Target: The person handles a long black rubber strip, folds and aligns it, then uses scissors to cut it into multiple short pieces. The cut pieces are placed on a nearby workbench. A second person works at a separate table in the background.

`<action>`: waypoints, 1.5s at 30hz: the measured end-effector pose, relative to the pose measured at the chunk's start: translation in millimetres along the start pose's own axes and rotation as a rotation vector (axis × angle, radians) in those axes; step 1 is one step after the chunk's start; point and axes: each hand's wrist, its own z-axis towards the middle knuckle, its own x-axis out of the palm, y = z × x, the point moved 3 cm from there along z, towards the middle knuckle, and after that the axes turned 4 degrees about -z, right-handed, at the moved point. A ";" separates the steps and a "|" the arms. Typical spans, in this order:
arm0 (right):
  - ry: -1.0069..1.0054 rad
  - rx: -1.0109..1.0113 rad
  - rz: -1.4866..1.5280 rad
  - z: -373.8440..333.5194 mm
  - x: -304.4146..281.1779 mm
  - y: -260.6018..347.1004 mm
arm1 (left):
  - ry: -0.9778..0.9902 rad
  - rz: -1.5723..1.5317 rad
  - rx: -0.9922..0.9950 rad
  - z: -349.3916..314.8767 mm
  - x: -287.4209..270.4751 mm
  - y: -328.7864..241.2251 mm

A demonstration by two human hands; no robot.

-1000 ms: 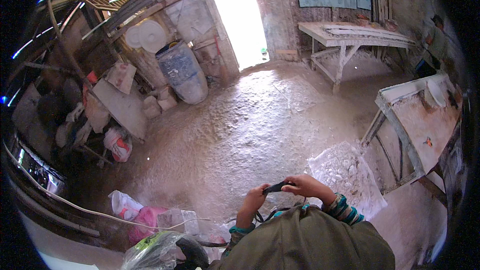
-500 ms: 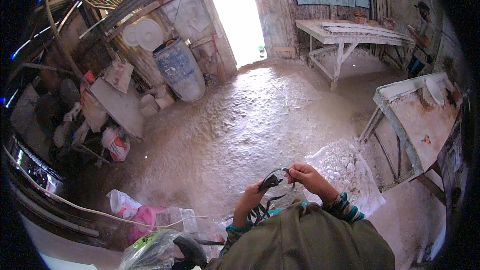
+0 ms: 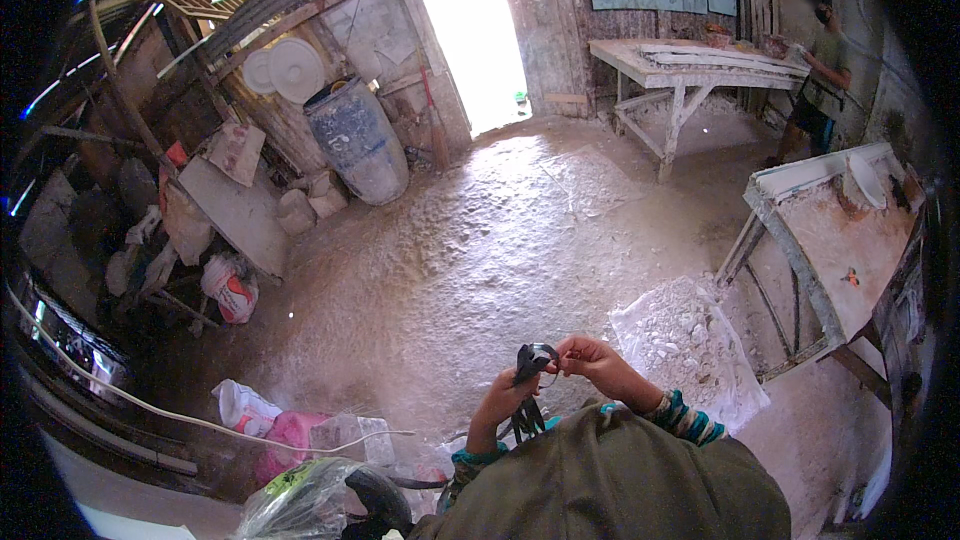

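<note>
My left hand (image 3: 502, 397) is closed around a bundle of black, strap-like cord (image 3: 530, 364) in front of my body. From it, dark loops stick up above the fingers and loose lengths hang below. Close beside it, my right hand (image 3: 592, 360) pinches part of a loop with thumb and fingertips, almost touching the left hand. What kind of cord or strap this is cannot be made out.
A white sheet with pale rubble (image 3: 690, 345) lies on the floor to my right, beside a wooden table (image 3: 830, 270). A clear plastic bag (image 3: 300, 500) and pink bag (image 3: 290, 437) sit at lower left. A person (image 3: 826, 65) stands by the far table (image 3: 680, 75).
My right hand has moved left, up against my left hand, and the black loop between them has become smaller. The far person has shifted left, beside the far table.
</note>
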 end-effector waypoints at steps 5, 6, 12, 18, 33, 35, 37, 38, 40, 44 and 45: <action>-0.023 -0.077 0.010 -1.0 10.0 6.8 | 0.038 0.085 -0.053 1.5 0.9 7.8; -0.028 -0.091 0.019 -1.1 11.0 7.0 | 0.043 0.049 -0.056 1.3 1.6 9.8; 0.037 -0.101 0.067 -3.1 9.6 1.5 | 0.173 -0.028 0.063 -4.6 12.4 -8.5; 0.012 -0.149 0.109 -4.1 9.0 -0.2 | 0.284 -0.095 0.088 0.6 21.2 3.6; -0.008 -0.243 0.296 -3.8 9.2 -6.7 | 0.288 -0.162 0.015 -4.0 26.0 3.2; 0.002 -0.208 0.359 -4.9 10.6 -3.9 | 0.296 -0.168 0.015 -5.1 27.7 2.5; -0.007 -0.187 0.389 -5.7 12.6 -1.0 | 0.325 -0.214 0.059 -3.4 28.5 8.2; -0.021 -0.184 0.390 -5.5 13.6 -0.3 | 0.331 -0.218 0.051 -2.7 28.2 9.5; -0.028 -0.193 0.384 -5.5 13.3 0.0 | 0.344 -0.225 0.036 -1.2 28.3 11.9; -0.036 -0.246 0.340 -4.3 10.4 -2.6 | 0.358 -0.219 0.049 0.2 29.4 13.0; -0.045 -0.262 0.326 -4.1 10.0 -3.1 | 0.355 -0.227 0.061 -1.4 30.8 8.8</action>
